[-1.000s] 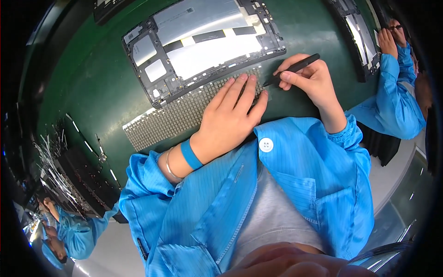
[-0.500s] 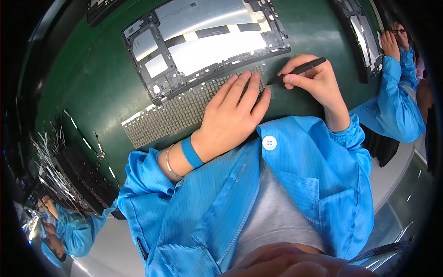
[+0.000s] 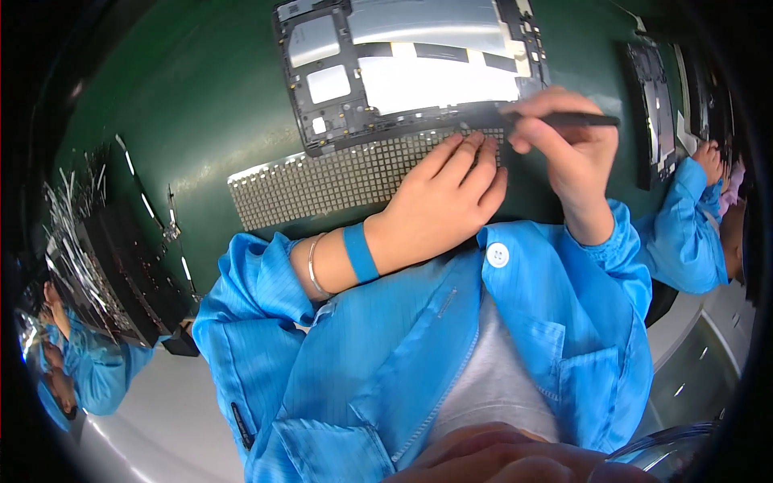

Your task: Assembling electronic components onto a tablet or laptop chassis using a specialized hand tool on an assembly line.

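Beside green tabletop (image 3: 189,97), black box (image 3: 121,274) holds strips (image 3: 71,225); left hand (image 3: 435,189) lies on gridded sheet (image 3: 322,189), right hand (image 3: 578,149) grips tool (image 3: 586,119).

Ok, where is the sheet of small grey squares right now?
In the head view, the gridded sheet lies mostly left of centre on the green table, just below the black-framed device, the left hand over its right end.

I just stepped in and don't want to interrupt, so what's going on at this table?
A person's left hand lies flat on the right end of a sheet of small squares. Their right hand holds a black pen-like tool near the sheet's right end; whether its tip touches anything is unclear. A flat device, its inside showing, lies just beyond the sheet on the green table.
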A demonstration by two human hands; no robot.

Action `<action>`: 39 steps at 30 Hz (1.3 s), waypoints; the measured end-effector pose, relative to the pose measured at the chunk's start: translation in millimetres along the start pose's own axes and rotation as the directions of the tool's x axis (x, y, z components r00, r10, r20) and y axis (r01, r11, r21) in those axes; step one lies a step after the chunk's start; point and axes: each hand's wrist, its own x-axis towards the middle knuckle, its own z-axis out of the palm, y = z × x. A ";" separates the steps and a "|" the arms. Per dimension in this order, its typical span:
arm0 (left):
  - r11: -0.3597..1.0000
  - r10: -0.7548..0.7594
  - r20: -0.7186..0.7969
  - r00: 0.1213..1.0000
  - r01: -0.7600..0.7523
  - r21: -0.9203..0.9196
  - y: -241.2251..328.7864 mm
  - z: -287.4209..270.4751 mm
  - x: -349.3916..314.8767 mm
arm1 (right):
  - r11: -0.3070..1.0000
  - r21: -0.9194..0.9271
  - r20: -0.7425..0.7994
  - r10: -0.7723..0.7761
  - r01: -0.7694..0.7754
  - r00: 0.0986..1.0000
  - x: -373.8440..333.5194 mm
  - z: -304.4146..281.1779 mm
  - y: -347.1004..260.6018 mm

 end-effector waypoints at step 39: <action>0.998 0.014 0.020 1.000 -0.013 -0.060 -1.1 0.2 -2.2 | 0.979 -0.070 0.068 0.194 -0.190 0.979 -25.0 -44.8 15.9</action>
